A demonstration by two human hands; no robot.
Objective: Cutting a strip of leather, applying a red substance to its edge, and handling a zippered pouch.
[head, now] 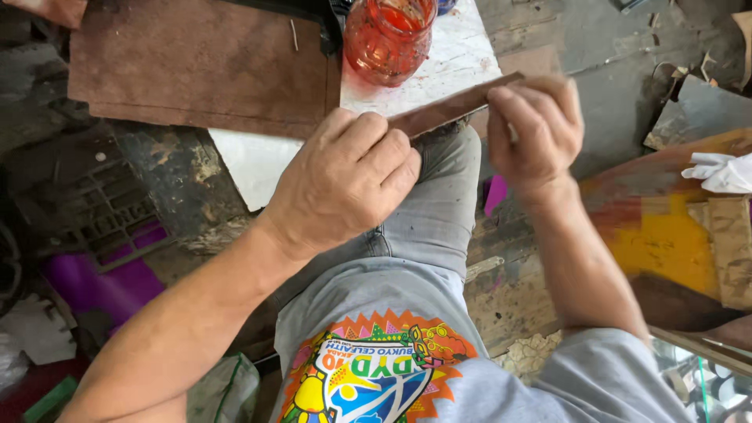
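A narrow brown strip of wood or board slants across my raised knee in grey trousers. My left hand is closed around its lower end, fingers curled over it. My right hand pinches the strip's upper end, with a small pale object between thumb and fingers that I cannot make out. Most of the strip's lower part is hidden under my left hand.
A red glass jar stands on a white slab just beyond the strip. A large brown board lies at upper left. A purple container sits at left. A white rag rests on a yellow-painted plank at right.
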